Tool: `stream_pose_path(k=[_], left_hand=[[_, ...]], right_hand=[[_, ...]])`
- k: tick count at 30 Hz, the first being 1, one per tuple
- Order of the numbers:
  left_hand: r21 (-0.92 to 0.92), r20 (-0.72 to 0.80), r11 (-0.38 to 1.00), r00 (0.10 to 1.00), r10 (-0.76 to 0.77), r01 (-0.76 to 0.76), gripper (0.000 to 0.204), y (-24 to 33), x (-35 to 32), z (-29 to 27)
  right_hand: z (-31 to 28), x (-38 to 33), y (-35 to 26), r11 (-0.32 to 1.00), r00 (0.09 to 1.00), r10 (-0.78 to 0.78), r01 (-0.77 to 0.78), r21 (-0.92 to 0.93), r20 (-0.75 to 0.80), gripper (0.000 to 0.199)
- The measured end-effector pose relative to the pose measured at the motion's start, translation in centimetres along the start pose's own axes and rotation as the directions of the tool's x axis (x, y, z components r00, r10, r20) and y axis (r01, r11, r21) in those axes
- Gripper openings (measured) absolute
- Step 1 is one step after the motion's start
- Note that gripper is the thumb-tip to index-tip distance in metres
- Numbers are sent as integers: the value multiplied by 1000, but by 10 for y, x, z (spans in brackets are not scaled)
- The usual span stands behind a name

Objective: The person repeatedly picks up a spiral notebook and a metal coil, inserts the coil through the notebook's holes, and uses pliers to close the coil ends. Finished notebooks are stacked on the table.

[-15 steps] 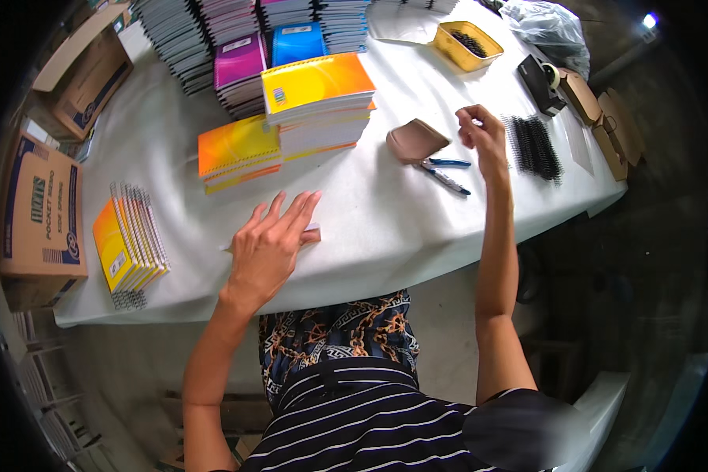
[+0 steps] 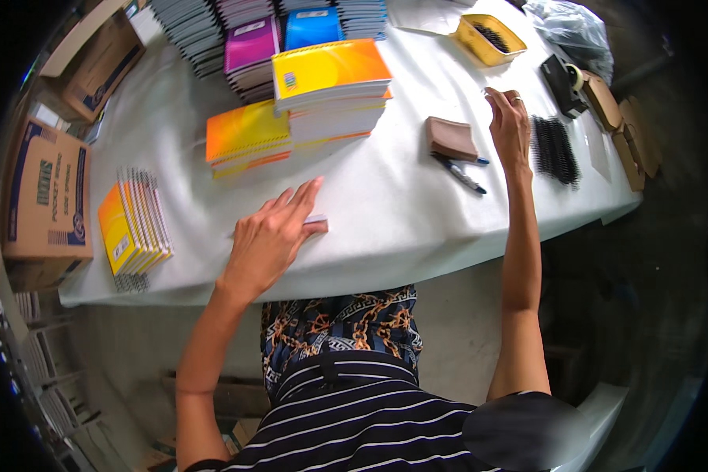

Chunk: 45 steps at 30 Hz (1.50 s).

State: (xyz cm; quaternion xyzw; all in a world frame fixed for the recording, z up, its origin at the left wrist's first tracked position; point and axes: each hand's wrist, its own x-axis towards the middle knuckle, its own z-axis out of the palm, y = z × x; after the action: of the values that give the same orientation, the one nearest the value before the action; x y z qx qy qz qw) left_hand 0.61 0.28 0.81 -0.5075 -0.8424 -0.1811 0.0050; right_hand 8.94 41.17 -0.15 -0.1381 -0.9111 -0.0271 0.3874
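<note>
My left hand (image 2: pixel 269 240) lies palm down near the table's front edge, fingers stretched out. Between its thumb and fingers shows the edge of a thin white pad of paper (image 2: pixel 315 219); the hand covers most of it. Raised beside a bunch of black spiral binding coils (image 2: pixel 554 151) is my right hand (image 2: pixel 511 118). Its fingers are pinched together, and anything in them is too small to make out. To its left, a brown block-shaped piece (image 2: pixel 452 138) rests partly over blue-handled pliers (image 2: pixel 460 175).
Yellow-orange spiral notebooks (image 2: pixel 334 75) stand stacked before taller notebook piles (image 2: pixel 252 47). More notebooks (image 2: pixel 134 228) lean together at left, by cardboard boxes (image 2: pixel 47 193). A yellow tub (image 2: pixel 489 41) of black bits, a tape dispenser (image 2: pixel 565 86) and a plastic bag (image 2: pixel 570 35) occupy the far right.
The view has shifted a little. My right hand has moved slightly farther from me. The tilted brown piece has settled flatter and covers more of the pliers. My left hand stays nearly still.
</note>
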Motion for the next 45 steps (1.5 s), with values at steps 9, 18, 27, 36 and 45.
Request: stream_pose_path(k=[9,18,27,36,45], left_hand=[[79,-23,987,990,141,-139,60,-7,0,2],[47,-23,994,994,103,-102,58,-10,1,7],[31,30,997,998,63,-64,59,-13,3,9],[20,-85,994,990,111,-110,59,-5,4,9],[-85,309,988,940,147,-127,45,-8,-6,-15]], right_hand=[[-44,-57,-207,482,823,-163,-415,772,545,26],[-42,-50,-201,476,811,-246,-375,795,530,21],[-39,-60,-204,473,842,-273,-304,827,466,20],[-57,-53,-209,781,826,-417,113,614,378,19],[-38,-5,-106,836,681,-274,-180,518,679,30]])
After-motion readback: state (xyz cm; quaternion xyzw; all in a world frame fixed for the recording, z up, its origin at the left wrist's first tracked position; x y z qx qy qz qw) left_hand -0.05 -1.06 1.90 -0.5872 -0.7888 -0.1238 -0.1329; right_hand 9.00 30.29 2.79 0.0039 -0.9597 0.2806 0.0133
